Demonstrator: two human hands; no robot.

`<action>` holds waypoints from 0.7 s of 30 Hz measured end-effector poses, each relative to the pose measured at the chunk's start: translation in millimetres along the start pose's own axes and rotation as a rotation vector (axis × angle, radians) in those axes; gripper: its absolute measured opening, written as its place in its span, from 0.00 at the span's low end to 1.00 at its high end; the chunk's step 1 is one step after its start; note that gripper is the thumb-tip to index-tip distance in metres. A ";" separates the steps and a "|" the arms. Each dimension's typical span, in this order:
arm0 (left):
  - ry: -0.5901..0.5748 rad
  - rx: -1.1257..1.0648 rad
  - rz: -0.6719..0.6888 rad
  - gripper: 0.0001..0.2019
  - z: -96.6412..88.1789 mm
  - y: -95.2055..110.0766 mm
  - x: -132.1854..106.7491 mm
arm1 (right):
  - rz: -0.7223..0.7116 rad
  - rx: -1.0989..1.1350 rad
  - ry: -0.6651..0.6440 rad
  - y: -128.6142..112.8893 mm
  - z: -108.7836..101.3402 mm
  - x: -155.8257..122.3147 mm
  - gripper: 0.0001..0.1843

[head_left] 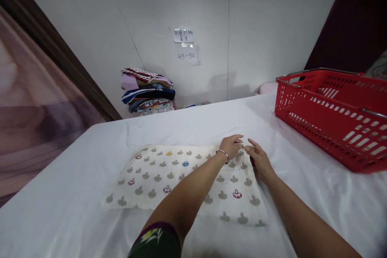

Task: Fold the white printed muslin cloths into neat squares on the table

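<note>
A cream cloth (157, 173) printed with grey and a few coloured mushroom shapes lies spread in a long rectangle on the white-covered table. Its far right corner is between my two hands. My left hand (232, 145), with a bracelet at the wrist, reaches across the cloth and pinches the far edge close to that corner. From the right side, my right hand (256, 157) grips the same corner, thumb and forefinger at the edge. My left forearm hides part of the cloth's middle.
A red plastic basket (320, 117) with metal handles stands on the right of the white tabletop (199, 125). Behind the far edge is a stack of folded cloths (148, 92). Paper signs (187, 55) hang on the wall, and a pinkish curtain (39, 100) drapes at the left.
</note>
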State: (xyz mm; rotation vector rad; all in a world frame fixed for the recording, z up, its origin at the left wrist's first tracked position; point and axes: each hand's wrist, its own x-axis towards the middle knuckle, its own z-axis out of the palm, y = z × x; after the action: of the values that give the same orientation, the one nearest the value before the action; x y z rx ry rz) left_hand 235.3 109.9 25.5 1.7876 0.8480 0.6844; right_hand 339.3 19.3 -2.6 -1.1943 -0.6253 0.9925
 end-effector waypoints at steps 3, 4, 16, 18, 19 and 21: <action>0.015 0.046 0.020 0.19 0.7 -2.3 -3.8 | 0.014 0.018 -0.009 1.0 -1.0 0.5 0.35; 0.014 0.103 0.047 0.18 0.4 -2.2 -4.7 | 0.027 0.019 -0.008 1.5 -1.4 0.8 0.34; 0.010 0.009 0.045 0.06 -4.9 -11.3 -9.4 | 0.039 0.008 -0.020 3.8 -2.3 2.7 0.33; 0.006 -0.025 0.036 0.06 -4.4 -11.7 -10.1 | 0.019 -0.010 -0.029 4.3 -2.1 2.7 0.33; 0.006 -0.029 0.033 0.06 -4.1 -11.3 -10.4 | 0.013 -0.017 -0.033 4.3 -1.8 2.6 0.33; 0.013 -0.023 0.030 0.06 -3.4 -9.8 -11.0 | -0.001 -0.027 -0.044 3.5 -0.9 1.9 0.34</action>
State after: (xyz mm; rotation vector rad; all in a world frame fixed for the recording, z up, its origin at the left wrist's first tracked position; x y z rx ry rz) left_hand 223.8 105.4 16.7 1.7800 0.8196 0.7231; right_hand 339.9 20.7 -6.4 -1.1980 -0.6756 1.0149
